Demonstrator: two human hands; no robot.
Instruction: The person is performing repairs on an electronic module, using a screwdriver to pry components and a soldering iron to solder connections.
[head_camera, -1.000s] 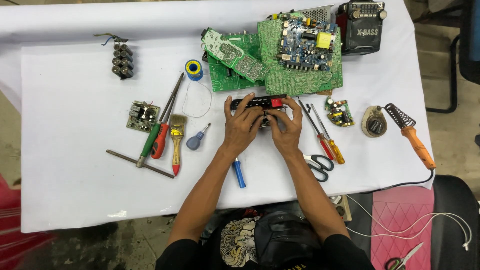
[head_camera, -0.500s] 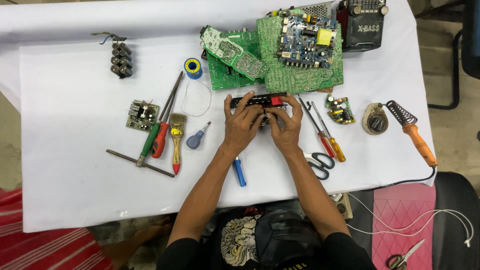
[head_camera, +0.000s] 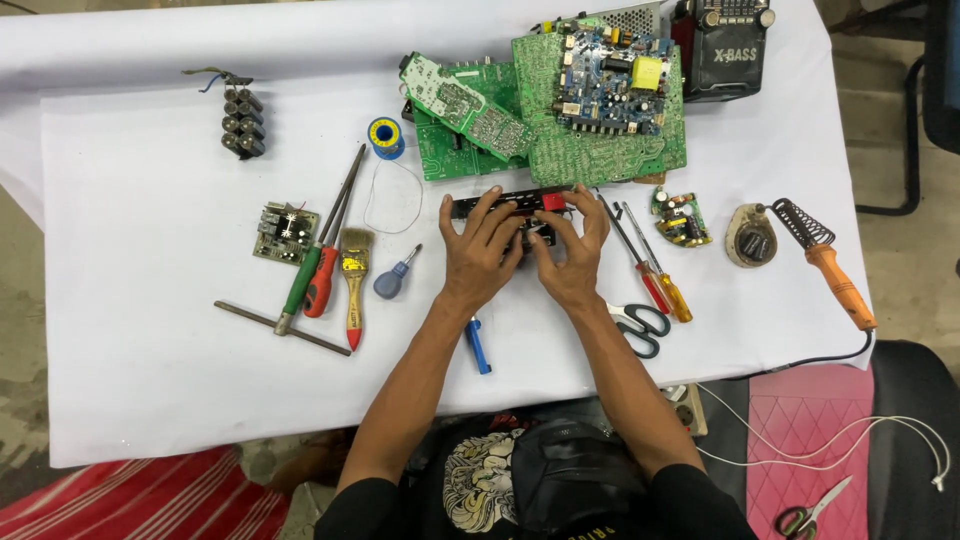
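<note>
Both your hands grip the black panel strip (head_camera: 510, 205) below the green circuit boards (head_camera: 600, 150); left hand (head_camera: 478, 255) fingers spread over it, right hand (head_camera: 570, 258) fingertips pinching it (likely light, brittle); hold its edges.

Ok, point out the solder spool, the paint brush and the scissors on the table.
Solder spool (head_camera: 385, 136), head view, on its blue round top.
Paint brush (head_camera: 352, 270), head view, on the ferrule below the bristles.
Scissors (head_camera: 640, 326), head view, on the black handle loops.
</note>
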